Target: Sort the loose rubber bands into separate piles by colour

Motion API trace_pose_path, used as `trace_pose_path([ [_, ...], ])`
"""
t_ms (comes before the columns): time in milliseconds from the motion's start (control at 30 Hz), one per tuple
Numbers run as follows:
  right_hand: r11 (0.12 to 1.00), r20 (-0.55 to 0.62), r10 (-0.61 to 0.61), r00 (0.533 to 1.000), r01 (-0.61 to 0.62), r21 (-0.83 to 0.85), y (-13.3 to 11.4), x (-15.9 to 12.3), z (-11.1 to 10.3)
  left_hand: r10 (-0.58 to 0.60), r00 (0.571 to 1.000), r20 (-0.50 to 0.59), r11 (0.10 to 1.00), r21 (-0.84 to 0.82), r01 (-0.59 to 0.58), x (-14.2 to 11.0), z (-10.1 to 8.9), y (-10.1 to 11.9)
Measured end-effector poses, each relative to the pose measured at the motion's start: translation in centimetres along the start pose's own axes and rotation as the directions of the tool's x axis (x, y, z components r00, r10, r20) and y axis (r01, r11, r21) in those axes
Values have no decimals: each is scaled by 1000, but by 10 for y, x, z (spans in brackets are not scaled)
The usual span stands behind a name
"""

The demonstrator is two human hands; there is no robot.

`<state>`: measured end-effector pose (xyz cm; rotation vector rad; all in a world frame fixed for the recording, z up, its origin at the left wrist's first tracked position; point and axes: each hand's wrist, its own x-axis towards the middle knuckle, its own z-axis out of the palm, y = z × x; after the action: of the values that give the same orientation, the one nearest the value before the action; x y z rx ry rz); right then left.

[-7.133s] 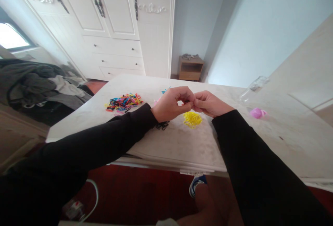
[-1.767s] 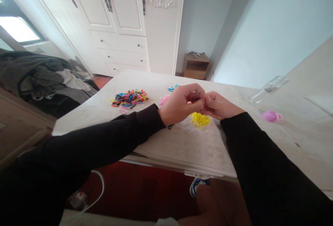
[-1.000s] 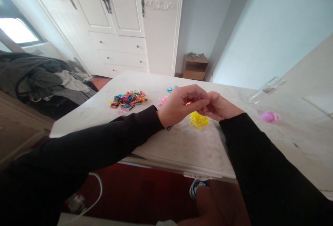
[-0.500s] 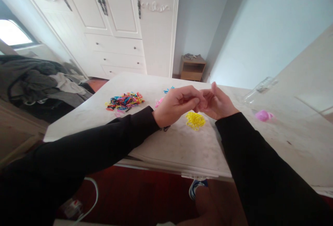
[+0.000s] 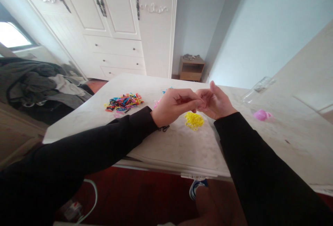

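Above the white table (image 5: 179, 149), my left hand (image 5: 177, 104) is closed in a pinch, its thumb and fingertips meeting the fingers of my right hand (image 5: 215, 101). Whatever the pinch holds is too small or hidden to make out. My right hand is half cupped, palm turned inward, thumb raised and apart; nothing shows in its palm. Just below the hands lies a pile of yellow elastic bands (image 5: 194, 120). Partly behind my left hand and wrist are pink bands (image 5: 157, 103), blue bands (image 5: 166, 90) and black bands (image 5: 164, 128).
A mixed heap of coloured bands (image 5: 123, 102) lies at the table's left. On the right are a clear glass jar (image 5: 258, 89) on its side and a purple-pink object (image 5: 262, 115). Clothes (image 5: 39, 80) are piled at far left; a white wardrobe (image 5: 114, 21) stands behind.
My left fingertips have shifted slightly over the fingers of my right hand. The right fingers have opened a little, and the view has moved slightly.
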<state>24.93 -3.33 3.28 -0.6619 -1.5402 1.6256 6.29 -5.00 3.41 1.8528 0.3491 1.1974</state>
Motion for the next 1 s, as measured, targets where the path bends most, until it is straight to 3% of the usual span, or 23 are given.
trace_pose_path([
  [133,1000,-25,-7,1000,7,-7,0,1,-2,-53,997,53,997,59,50,8,-21,-2],
  [233,999,0,-37,999,37,18,1,2,-5,-160,963,218,980,154,129,14,-47,-1],
  [400,1000,-33,-18,999,18,-10,0,3,-6,-331,777,535,937,287,201,17,-73,3],
  [533,1000,17,-18,1000,18,16,-1,3,-6,-368,685,629,915,376,146,16,-76,2],
  [633,999,40,-25,999,23,29,-2,3,-6,-373,665,647,912,386,136,16,-75,2],
  [867,999,38,-38,999,37,32,-1,2,-7,-329,714,618,933,330,145,16,-74,6],
  [933,999,39,-38,999,37,34,0,3,-8,-328,686,649,942,276,189,15,-72,7],
  [1000,999,39,-33,999,32,32,1,3,-8,-338,621,707,941,239,240,13,-67,13],
])
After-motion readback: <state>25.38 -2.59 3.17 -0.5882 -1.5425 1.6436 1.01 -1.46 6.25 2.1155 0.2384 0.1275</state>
